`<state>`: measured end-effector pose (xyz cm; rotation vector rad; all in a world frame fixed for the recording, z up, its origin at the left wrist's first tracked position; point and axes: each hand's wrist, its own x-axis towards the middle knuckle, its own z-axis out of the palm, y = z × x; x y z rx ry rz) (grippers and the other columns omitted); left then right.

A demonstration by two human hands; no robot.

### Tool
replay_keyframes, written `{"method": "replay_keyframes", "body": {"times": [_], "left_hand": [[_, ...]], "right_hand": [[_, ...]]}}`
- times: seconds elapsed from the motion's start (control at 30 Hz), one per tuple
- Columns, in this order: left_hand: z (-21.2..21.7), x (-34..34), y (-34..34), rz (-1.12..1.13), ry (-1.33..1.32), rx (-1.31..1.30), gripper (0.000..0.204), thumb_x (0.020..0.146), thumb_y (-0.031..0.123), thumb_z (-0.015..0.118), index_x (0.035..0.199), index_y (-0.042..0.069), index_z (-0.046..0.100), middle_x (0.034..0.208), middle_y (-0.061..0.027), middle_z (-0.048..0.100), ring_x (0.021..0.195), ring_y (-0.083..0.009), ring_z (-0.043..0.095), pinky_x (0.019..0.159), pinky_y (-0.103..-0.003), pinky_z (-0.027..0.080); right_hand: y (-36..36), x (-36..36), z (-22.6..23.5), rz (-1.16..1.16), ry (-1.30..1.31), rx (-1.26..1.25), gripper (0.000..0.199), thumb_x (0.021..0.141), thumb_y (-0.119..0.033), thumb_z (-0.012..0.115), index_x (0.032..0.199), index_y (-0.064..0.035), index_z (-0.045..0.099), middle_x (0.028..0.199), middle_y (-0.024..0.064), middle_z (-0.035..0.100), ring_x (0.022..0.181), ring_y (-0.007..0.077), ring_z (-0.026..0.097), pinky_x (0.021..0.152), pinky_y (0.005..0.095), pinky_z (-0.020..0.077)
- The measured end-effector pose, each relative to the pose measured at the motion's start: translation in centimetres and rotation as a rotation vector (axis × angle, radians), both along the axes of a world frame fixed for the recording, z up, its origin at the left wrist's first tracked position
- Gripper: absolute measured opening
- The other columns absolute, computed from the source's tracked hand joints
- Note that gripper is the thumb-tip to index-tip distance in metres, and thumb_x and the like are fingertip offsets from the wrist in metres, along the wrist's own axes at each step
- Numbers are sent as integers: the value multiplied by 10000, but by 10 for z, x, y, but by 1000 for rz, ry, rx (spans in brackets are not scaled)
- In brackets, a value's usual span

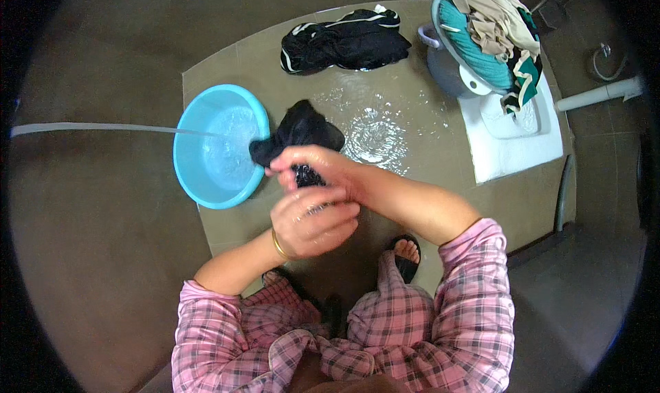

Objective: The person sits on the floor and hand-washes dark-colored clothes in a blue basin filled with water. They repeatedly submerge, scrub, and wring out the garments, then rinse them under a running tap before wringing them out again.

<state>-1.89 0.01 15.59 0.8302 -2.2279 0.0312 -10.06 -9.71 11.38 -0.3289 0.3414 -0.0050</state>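
A wet black cloth point(300, 127) is bunched between my two hands, just right of a light blue basin point(260, 121). My right hand point(313, 165) grips it higher up, fingers wrapped around it. Closer to me, my left hand point(313, 221) is closed around the lower end, with a gold bangle at its wrist. Part of the cloth glistens between the hands. What kind of garment it is, I cannot tell. From the left a stream of water point(117, 127) runs into the basin, where the water is churning.
Wet black clothing with white piping point(347, 41) lies on the tiled floor at the far side. A grey bucket point(445, 70) at the far right carries a tub heaped with clothes point(491, 22). Beneath it is a white squat toilet point(489, 156). A white pipe point(598, 94) juts from the right.
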Motion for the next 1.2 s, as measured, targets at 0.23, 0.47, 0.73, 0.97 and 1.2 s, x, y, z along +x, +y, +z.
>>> {"method": "replay_keyframes", "body": {"times": [0.23,0.47,0.73,0.97,1.2], "left_hand": [[-54,-27,60,-223,-90,88,129,610,170,654,726,120,624,869,-10,586,780,-203,588,636,-295,502],[-103,-39,108,-263,-220,158,145,693,200,652,767,95,585,785,-9,500,771,-179,550,689,-277,475],[-92,3,64,-259,-266,187,198,567,194,640,764,190,618,815,3,550,816,-205,569,708,-347,487],[-40,55,-57,307,1754,922,433,895,458,546,1066,61,574,922,-80,601,929,-167,582,862,-328,446],[-118,32,-23,102,1741,1770,889,819,764,304,1321,45,455,1238,-136,546,1098,-261,546,942,-375,436]], "right_hand": [[57,-15,-40,353,192,-227,215,720,-242,631,649,-49,571,639,53,562,578,169,517,561,302,421],[108,-16,-69,384,397,-338,175,673,-137,668,590,-16,572,575,56,548,514,150,500,497,301,422],[68,-7,-98,-35,64,-295,125,729,-177,611,778,-65,637,692,47,566,744,132,552,742,313,444],[9,15,-29,-505,74,238,242,786,-348,609,767,-108,589,779,39,621,746,210,596,764,348,487],[31,-1,-114,-107,791,-957,948,749,-753,420,1146,95,572,1219,300,528,1194,396,482,1026,357,334]]}}
